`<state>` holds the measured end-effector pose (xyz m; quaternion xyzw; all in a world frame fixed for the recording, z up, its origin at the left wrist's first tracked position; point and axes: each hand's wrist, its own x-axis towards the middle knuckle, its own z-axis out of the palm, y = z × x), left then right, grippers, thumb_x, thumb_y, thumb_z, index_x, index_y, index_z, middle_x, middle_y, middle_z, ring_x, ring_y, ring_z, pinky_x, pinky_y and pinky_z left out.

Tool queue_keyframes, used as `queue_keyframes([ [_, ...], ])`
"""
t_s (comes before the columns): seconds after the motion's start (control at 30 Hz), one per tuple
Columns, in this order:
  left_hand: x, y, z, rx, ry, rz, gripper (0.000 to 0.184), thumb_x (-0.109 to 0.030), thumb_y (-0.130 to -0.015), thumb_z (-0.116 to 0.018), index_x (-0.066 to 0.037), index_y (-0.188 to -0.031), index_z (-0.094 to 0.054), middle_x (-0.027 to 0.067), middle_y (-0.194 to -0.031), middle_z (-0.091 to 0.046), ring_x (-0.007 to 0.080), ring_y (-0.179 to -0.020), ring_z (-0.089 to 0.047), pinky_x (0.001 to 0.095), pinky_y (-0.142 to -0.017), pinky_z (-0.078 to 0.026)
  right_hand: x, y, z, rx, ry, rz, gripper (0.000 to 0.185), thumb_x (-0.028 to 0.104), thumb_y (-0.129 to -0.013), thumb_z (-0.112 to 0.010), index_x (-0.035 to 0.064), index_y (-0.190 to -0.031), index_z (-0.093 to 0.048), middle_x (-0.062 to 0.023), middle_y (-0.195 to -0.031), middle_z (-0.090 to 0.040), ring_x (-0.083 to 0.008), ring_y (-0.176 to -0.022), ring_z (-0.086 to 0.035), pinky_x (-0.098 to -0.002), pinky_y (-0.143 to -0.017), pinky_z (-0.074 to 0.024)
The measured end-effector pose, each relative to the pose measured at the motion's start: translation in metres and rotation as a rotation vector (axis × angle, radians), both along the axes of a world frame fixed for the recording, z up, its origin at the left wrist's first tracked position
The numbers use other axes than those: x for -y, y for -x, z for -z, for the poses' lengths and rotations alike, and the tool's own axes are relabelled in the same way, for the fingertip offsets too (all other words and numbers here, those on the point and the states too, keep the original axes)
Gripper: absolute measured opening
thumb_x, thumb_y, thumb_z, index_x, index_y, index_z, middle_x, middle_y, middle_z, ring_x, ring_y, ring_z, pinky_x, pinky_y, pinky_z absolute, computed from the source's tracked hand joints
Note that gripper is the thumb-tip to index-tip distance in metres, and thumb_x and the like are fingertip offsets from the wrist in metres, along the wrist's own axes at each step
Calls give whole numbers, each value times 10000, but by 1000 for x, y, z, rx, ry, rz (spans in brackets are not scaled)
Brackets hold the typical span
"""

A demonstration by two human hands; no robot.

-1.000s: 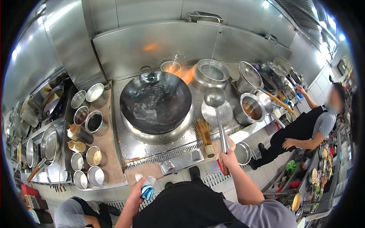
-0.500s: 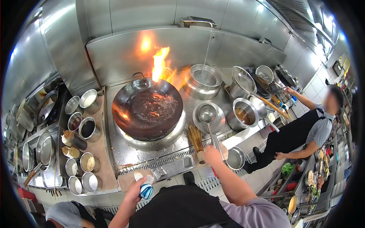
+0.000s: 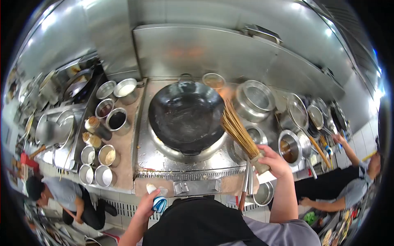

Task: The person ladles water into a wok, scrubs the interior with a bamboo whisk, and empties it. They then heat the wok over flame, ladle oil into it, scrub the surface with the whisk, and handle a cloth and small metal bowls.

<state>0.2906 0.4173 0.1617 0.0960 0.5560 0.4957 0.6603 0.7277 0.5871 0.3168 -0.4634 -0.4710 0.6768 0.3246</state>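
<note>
My right hand [image 3: 274, 162] is closed round the handle of a bamboo brush [image 3: 240, 130], whose bristles point up and left, beside the wok's right edge. A large dark wok [image 3: 186, 116] sits on the burner ring, with a thin wet film inside. My left hand [image 3: 147, 203] grips a folded blue and white cloth [image 3: 159, 202] near the counter's front edge. Behind the brush, a ladle [image 3: 255, 135] rests on the perforated strainer, its handle pointing toward me.
Metal containers [image 3: 105, 176] and sauce bottles [image 3: 97, 126] stand left of the wok. Pots [image 3: 255, 100] and strainers [image 3: 297, 111] are at the right. One co-worker [image 3: 349, 184] stands at right, another [image 3: 67, 197] bends at lower left.
My right hand has let go of the ladle, taken the brush and lifted it. The flames behind the wok have shrunk to a faint glow. The view has shifted, and the left co-worker shows more fully.
</note>
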Motion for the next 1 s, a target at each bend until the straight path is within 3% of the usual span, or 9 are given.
queue_keyframes([
  [0.07, 0, -4, -1, 9, -6, 4, 314, -259, -918, -627, 0, -1090, -583, 44, -875, -641, 139, -731, -628, 290, -626, -517, -27, 38, -14, 321, -244, -82, 528, 116, -838, -593, 38, -1345, -471, -168, -1085, -626, -269, -926, -658, -362, -765, -538],
  [0.13, 1, -8, -1, 14, -9, -23, 301, -262, -920, -630, -8, -1074, -584, 29, -852, -636, 125, -709, -621, 283, -605, -508, -36, 101, -39, 1295, -880, -310, 509, 195, -809, -591, 18, -1283, -534, -223, -1023, -653, -318, -874, -668, -379, -766, -536],
  [0.27, 11, -18, 1, 35, -29, -137, 315, -263, -920, -632, -13, -1103, -573, 19, -849, -621, 104, -685, -586, 267, -580, -472, -119, 207, 54, 1392, -960, -790, 335, 254, -786, -587, 108, -1076, -670, -173, -873, -693, -358, -835, -675, -448, -767, -539],
  [0.4, 31, -30, 14, 25, 7, -198, 352, -283, -908, -644, -7, -1113, -572, 21, -862, -620, 102, -698, -578, 268, -598, -461, -227, 282, 95, 1234, -790, -180, 256, 264, -830, -570, 76, -960, -686, -182, -909, -696, -342, -862, -680, -449, -760, -544],
  [0.6, 62, -31, 22, 46, 148, -376, 399, -318, -925, -618, 4, -1144, -534, 37, -871, -622, 119, -698, -593, 262, -587, -481, -129, 237, 62, 1346, -1101, -810, 288, 219, -840, -535, -15, -963, -648, -230, -877, -687, -360, -808, -695, -459, -732, -556],
  [0.63, 69, -27, 31, 49, 140, -384, 438, -368, -938, -596, 9, -1152, -530, 45, -863, -621, 128, -676, -597, 262, -577, -484, -115, 219, 58, 1422, -1012, -862, 357, 201, -847, -527, -8, -1133, -575, -244, -829, -671, -366, -828, -685, -486, -722, -544],
  [0.7, 60, -26, 22, 68, 139, -418, 450, -397, -945, -578, 7, -1139, -539, 47, -853, -623, 130, -664, -597, 261, -572, -483, -139, 196, 75, 1672, -1019, -884, 339, 169, -897, -463, -6, -1170, -560, -222, -892, -677, -352, -865, -685, -488, -729, -539],
  [0.87, 3, -28, 47, 176, 47, -140, 518, -522, -969, -458, -24, -1038, -585, 53, -835, -635, 156, -672, -614, 315, -602, -518, -240, 236, 78, 1516, -936, -435, 268, 167, -864, -494, 32, -944, -711, -196, -959, -698, -342, -909, -689, -443, -785, -540],
  [1.0, -91, -59, 12, 131, 15, 202, 583, -595, -951, -424, -39, -978, -595, 46, -811, -622, 156, -668, -604, 335, -603, -524, -195, 259, 95, 1445, -873, -483, 312, 154, -885, -452, 13, -1100, -628, -211, -1001, -685, -354, -952, -671, -447, -819, -527],
])
